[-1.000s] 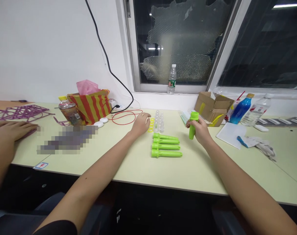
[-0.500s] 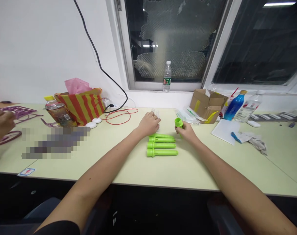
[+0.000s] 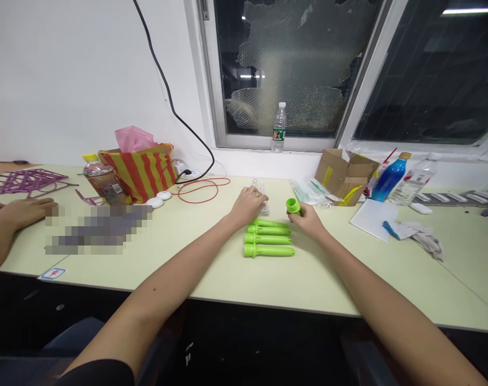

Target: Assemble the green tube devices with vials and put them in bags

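Note:
My right hand (image 3: pixel 308 221) is closed around a green plastic tube (image 3: pixel 293 206), whose round open end tips toward me. At the clear plastic pieces (image 3: pixel 264 199) on the table, my left hand (image 3: pixel 250 205) reaches down with its fingers bent; its fingertips are partly hidden, so a grip cannot be made out. Several more green plastic tubes (image 3: pixel 270 251) lie side by side in a row just in front of my hands, their wider collared ends to the left.
Behind my right hand are a plastic bag (image 3: pixel 314 194) and a cardboard box (image 3: pixel 340 174). A blue bottle (image 3: pixel 392 176) and a glove (image 3: pixel 419 236) are at right. On the left stand a drink bottle (image 3: pixel 106 181) and striped bag (image 3: pixel 141 174); another person's hand (image 3: pixel 30 212) rests nearby.
The view has shifted slightly, moving most things right. My hands stay near the same spots, the green tube still in my right. The other person's hand has lowered and stretched flat onto the table.

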`<state>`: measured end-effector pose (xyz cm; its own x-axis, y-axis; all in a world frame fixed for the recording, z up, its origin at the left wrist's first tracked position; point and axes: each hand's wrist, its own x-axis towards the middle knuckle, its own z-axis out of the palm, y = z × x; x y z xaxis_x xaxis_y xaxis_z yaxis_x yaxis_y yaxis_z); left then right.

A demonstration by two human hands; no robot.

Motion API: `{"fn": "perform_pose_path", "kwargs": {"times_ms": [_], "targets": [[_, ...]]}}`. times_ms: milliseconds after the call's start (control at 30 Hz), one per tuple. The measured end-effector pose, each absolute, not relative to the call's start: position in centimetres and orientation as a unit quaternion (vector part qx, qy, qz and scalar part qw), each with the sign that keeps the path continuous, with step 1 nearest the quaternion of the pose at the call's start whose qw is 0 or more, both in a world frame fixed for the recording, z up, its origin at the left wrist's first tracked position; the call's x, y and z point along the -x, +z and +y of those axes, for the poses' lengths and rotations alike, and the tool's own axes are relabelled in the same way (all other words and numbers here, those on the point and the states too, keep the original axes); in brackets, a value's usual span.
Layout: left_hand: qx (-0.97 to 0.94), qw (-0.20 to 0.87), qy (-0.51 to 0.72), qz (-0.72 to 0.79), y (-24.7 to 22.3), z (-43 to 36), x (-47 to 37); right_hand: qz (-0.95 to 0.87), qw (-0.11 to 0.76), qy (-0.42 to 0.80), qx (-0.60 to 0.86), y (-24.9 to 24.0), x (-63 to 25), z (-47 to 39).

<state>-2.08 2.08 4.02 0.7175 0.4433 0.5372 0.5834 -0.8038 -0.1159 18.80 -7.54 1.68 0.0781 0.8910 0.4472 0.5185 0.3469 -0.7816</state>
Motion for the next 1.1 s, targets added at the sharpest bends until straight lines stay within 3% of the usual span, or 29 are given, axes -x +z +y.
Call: {"fn": "perform_pose_path", "kwargs": {"times_ms": [300,467,833,1100], "targets": [[0.857,0.03,-0.484,-0.175,5.6,-0.3,2.0,-0.66,0.414,0.039,0.626,2.0,-19.0,-7.9],[0.857,-0.013,-0.491,-0.158,5.4,-1.1,1.5,-0.671,0.395,0.023,0.627,2.2,-18.9,-8.1],[0.806,-0.23,-0.511,-0.189,5.2,-1.6,1.0,-0.678,0.34,-0.017,0.651,2.4,-18.8,-8.3],[0.813,-0.266,-0.481,-0.195,5.5,-1.7,0.8,-0.683,0.36,-0.008,0.636,2.3,-18.4,-8.5]]}}
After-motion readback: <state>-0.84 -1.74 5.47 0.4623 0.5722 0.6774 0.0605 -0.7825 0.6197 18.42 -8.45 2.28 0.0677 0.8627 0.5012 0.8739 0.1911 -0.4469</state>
